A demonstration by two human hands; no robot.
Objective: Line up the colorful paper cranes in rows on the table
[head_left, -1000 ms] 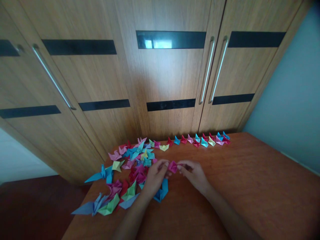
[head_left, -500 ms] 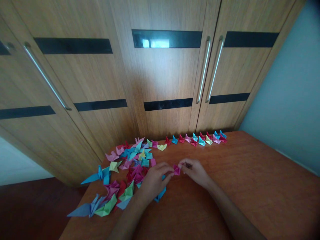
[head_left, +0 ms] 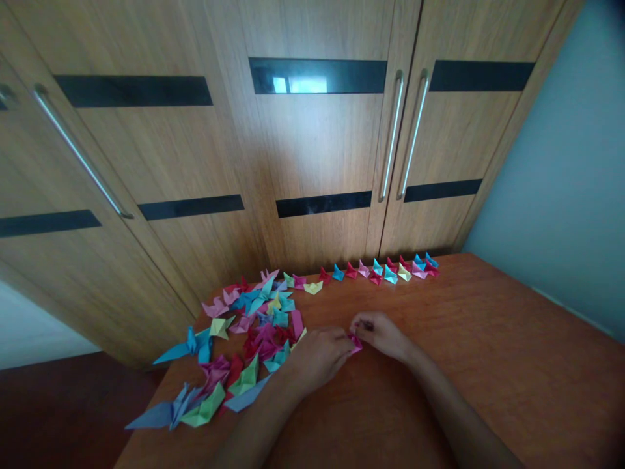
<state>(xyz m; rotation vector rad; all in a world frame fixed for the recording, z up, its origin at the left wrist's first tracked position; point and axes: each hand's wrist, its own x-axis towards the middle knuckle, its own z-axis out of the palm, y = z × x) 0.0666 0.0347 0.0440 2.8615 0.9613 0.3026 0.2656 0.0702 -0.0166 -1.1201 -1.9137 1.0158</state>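
Note:
Between my two hands is a small magenta folded paper piece (head_left: 357, 344), partly covered by fingers. My left hand (head_left: 319, 357) is closed, its fingertips pinching the paper from the left. From the right, my right hand (head_left: 379, 333) pinches the paper's upper edge between thumb and fingers. Both hands hover low over the wooden tabletop (head_left: 469, 352). Left of my left hand lies a heap of colourful origami, with a magenta piece (head_left: 263, 340), a green paper boat (head_left: 245, 378) and a teal piece (head_left: 278, 357) closest to my wrist.
A row of small paper boats (head_left: 390, 274) lines the table's back edge. At the left edge sit a blue paper crane (head_left: 189, 346) and a periwinkle one (head_left: 170, 412). Behind the table stands a wooden wardrobe (head_left: 322, 143) with metal handles; a pale blue wall (head_left: 561, 215) rises on the right.
My left hand has shifted right and slightly down, turning so its back covers more of the magenta paper. A blue piece beneath it is now hidden. The view has moved slightly.

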